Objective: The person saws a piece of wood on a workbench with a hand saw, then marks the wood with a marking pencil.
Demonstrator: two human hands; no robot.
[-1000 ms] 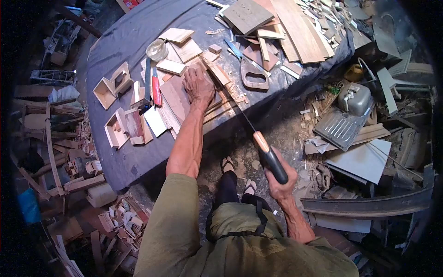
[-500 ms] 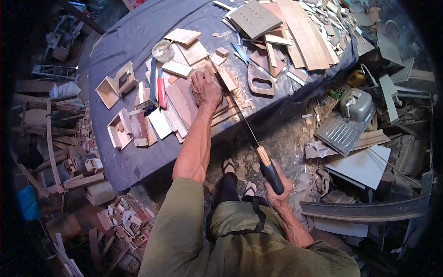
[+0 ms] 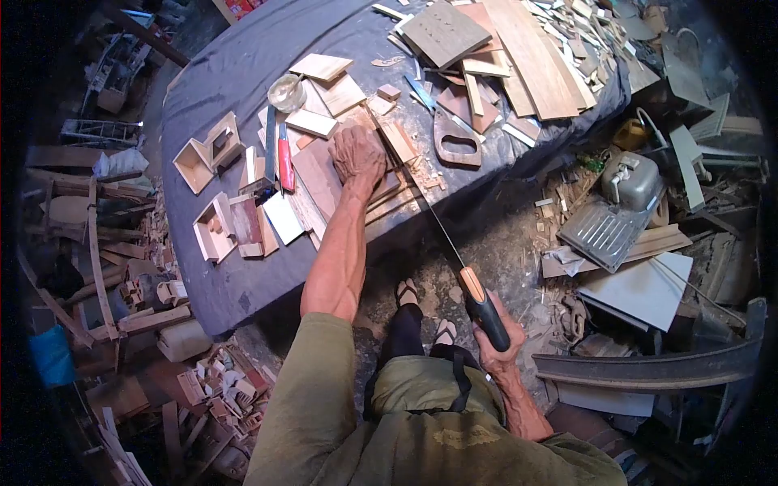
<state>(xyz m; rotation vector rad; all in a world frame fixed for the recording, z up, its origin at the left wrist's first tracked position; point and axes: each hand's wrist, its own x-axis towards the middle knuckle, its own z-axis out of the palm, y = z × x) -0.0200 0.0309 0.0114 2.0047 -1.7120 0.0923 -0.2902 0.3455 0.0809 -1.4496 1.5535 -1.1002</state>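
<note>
My right hand [image 3: 500, 330] is wrapped around the black and orange handle [image 3: 484, 308] of a handsaw. Its long thin blade [image 3: 436, 217] slants up and left over the table edge, passing between wood pieces just right of my left hand. With fingers curled, my left hand [image 3: 358, 154] presses down on a piece of brown wood [image 3: 316, 168]; its fingertips are partly hidden. A light wood strip [image 3: 397, 142] lies along the right side of the blade, with sawdust [image 3: 427, 172] scattered near it.
A second handsaw [image 3: 456, 146], a red-handled tool [image 3: 285, 158], a glass jar [image 3: 287, 93] and small wooden boxes [image 3: 212, 231] lie on the cloth-covered table [image 3: 235, 287]. Boards [image 3: 535, 61] and offcuts pile up at the far right. A metal sink [image 3: 628, 186] stands among floor clutter.
My right hand has drawn the handsaw slightly back, down and to the right. My left hand stays on the wood, its knuckles a little more raised. The view has shifted slightly.
</note>
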